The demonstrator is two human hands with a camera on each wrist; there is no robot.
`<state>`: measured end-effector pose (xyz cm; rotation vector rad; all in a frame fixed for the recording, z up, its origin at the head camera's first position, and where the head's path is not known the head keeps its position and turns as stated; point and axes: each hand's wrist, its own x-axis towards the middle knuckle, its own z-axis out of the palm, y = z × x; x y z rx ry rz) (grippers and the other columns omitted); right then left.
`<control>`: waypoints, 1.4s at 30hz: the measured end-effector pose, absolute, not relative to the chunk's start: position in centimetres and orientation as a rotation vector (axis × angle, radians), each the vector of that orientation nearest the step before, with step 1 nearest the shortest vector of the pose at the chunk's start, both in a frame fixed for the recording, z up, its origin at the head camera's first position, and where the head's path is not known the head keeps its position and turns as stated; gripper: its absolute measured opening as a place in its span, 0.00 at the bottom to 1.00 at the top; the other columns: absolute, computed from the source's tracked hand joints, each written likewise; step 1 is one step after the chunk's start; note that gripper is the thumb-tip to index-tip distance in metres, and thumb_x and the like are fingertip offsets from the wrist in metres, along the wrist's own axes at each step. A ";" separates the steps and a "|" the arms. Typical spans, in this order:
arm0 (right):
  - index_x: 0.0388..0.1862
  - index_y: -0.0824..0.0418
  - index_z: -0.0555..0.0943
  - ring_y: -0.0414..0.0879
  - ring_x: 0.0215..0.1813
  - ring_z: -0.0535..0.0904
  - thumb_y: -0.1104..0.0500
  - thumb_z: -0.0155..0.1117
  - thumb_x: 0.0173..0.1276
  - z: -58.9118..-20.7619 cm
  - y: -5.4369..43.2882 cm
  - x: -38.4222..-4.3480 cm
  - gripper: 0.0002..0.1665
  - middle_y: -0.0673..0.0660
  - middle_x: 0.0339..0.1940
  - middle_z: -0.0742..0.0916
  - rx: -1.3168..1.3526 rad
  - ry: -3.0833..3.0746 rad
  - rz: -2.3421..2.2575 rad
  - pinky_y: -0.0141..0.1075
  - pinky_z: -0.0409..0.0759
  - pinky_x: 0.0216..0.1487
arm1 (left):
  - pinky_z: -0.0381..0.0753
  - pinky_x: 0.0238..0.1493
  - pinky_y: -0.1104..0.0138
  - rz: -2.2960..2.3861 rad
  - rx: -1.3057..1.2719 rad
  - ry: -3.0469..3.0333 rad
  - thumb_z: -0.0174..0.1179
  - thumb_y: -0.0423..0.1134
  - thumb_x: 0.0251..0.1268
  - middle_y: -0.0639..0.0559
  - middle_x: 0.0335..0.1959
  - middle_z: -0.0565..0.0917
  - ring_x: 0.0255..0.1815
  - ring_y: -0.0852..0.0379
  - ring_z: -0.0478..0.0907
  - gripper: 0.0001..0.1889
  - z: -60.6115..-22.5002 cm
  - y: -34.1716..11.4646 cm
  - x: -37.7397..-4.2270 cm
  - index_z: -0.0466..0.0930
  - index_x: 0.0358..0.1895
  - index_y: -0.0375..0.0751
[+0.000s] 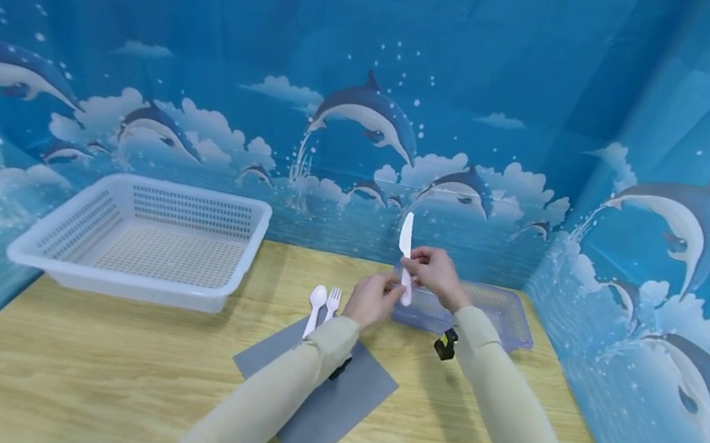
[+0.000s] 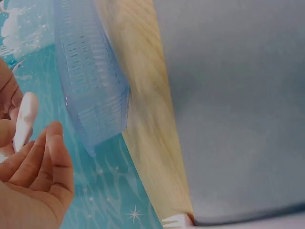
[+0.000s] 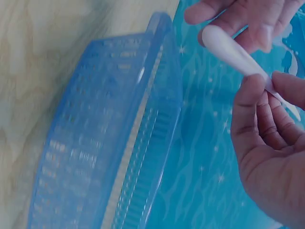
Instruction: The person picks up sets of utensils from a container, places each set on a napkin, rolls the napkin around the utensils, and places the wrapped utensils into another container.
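A white plastic knife is raised above the table, blade up, pinched between the thumb and fingers of my right hand. Its rounded handle points down toward my left hand. In the right wrist view the fingers of that hand lie loosely spread beside the handle end, without a pinch on it. A white plastic spoon and a white plastic fork lie side by side on a grey sheet, partly hidden by my left arm.
A purple-tinted perforated basket stands at the back right, behind and below my right hand. At the back left is a larger white perforated basket. A curtain printed with dolphins closes off the table's back and right sides.
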<state>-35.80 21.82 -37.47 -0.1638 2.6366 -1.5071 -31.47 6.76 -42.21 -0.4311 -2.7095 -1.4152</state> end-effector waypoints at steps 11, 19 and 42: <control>0.51 0.70 0.75 0.44 0.31 0.85 0.58 0.58 0.74 -38.6 19.0 -35.4 0.16 0.62 0.36 0.85 -0.155 2.511 -1.659 0.47 0.86 0.42 | 0.80 0.29 0.69 -1.279 -0.432 -2.725 0.66 0.42 0.64 0.48 0.36 0.90 0.33 0.58 0.86 0.15 -42.0 3.7 -31.0 0.84 0.51 0.40; 0.51 0.71 0.76 0.44 0.30 0.85 0.60 0.58 0.73 -39.0 17.4 -34.9 0.15 0.65 0.36 0.87 -0.166 2.491 -1.663 0.45 0.86 0.41 | 0.77 0.24 0.69 -1.095 -0.570 -2.726 0.69 0.39 0.61 0.47 0.34 0.88 0.27 0.57 0.83 0.26 -41.6 1.6 -29.8 0.73 0.62 0.40; 0.63 0.70 0.72 0.44 0.31 0.84 0.59 0.55 0.75 -40.3 14.8 -34.6 0.22 0.69 0.43 0.85 -0.074 2.366 -1.714 0.38 0.86 0.35 | 0.76 0.23 0.68 -0.456 -0.936 -2.604 0.65 0.37 0.63 0.53 0.25 0.86 0.22 0.59 0.79 0.08 -42.3 -1.1 -26.6 0.86 0.44 0.44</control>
